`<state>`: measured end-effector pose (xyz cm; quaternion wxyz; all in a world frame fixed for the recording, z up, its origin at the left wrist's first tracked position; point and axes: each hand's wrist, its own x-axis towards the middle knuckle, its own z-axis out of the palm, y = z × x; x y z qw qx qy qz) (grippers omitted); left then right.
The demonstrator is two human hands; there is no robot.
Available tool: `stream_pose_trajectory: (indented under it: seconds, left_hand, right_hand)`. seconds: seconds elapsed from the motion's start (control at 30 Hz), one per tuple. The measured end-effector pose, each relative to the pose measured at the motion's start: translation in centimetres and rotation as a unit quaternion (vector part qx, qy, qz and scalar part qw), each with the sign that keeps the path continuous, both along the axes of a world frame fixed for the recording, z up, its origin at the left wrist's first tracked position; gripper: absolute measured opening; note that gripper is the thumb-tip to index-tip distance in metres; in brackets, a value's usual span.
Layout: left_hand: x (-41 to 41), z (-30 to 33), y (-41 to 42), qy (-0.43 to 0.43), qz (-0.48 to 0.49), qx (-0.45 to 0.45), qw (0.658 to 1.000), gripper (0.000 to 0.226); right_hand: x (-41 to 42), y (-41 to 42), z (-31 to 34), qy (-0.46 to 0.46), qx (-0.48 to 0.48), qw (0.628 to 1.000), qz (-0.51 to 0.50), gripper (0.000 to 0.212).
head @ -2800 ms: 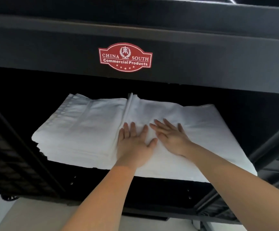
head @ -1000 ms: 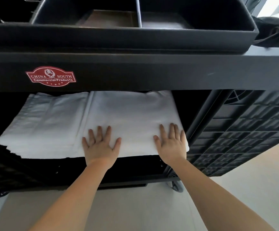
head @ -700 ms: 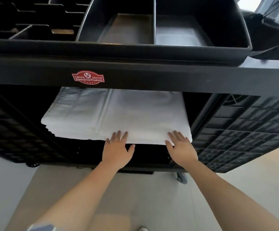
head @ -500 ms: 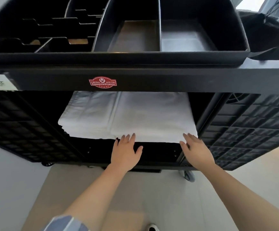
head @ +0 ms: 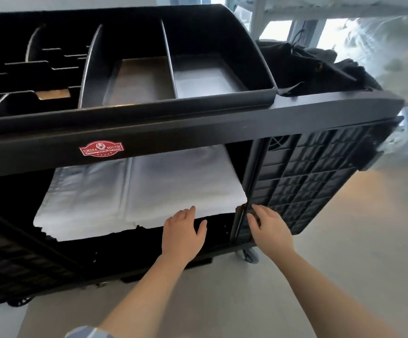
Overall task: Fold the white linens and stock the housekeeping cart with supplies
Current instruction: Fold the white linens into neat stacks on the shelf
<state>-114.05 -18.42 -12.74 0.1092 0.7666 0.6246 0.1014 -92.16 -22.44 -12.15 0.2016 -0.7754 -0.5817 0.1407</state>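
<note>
A black housekeeping cart [head: 198, 128] fills most of the head view, with a red brand sticker [head: 101, 149] on the front edge of its top deck. On the shelf under that deck lie the folded white linens [head: 134, 191], two flat stacks side by side; the right stack reaches the cart's upright post [head: 251, 181], and the front edges of both hang slightly past the shelf edge.

The left hand [head: 182, 234] is held palm down with fingers straight and close together, thumb spread; its fingertips are at the front edge of the right stack, though whether they touch the cloth cannot be told. It holds nothing. The right hand [head: 270, 226] is also flat and relaxed, fingers extended toward the base of the post, gripping nothing.

On top of the cart sits a divided black tray [head: 259, 57]; its two large right compartments show bare bottoms. A dark fabric bag [head: 315, 67] hangs at the cart's right end. A caster wheel [head: 250, 256] shows below the right corner on the pale floor [head: 344, 252].
</note>
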Motion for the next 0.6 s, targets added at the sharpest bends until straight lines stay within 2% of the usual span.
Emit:
stream_pose_trajectory:
  seconds: [0.3,0.6]
  left_hand:
    - [8.6,-0.3,-1.0,-0.021,-0.161,-0.02,0.987,0.056]
    - [20.2,-1.1,-5.4,-0.009,-0.336,-0.047,0.941,0.055]
  right_hand:
    - [4.9,-6.9,-0.6,0.008,-0.046,0.986,-0.162,0.048]
    - [10.9,-18.0,-2.1,0.036,-0.064,0.932,-0.354,0.044]
